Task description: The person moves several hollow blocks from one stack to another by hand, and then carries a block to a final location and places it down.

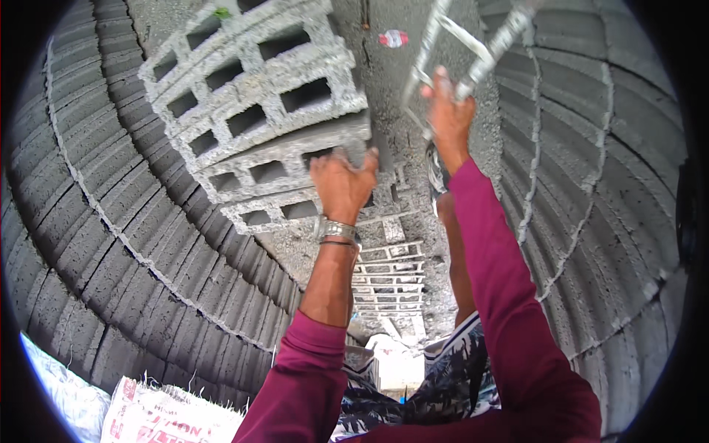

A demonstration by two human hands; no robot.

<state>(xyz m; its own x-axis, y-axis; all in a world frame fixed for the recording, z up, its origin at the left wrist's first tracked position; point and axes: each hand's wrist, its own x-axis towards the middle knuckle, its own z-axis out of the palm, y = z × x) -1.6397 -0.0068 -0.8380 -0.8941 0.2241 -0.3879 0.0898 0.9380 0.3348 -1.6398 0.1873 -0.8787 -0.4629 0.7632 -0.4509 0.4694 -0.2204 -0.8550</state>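
A leaning stack of grey hollow concrete blocks stands ahead of me, left of centre. My left hand grips one hollow concrete block low in the stack, its fingers at one of the holes and its thumb at the right end. A watch is on that wrist. Up to the right, my right hand closes around a light metal frame of bars, crusted with grey cement and raised off the ground. Its far end is blurred, and I cannot make out its full shape.
Long curved rows of stacked blocks wall me in on the left and right. More hollow blocks lie near my legs. A red and white wrapper lies on the ground ahead. A printed white sack is at lower left.
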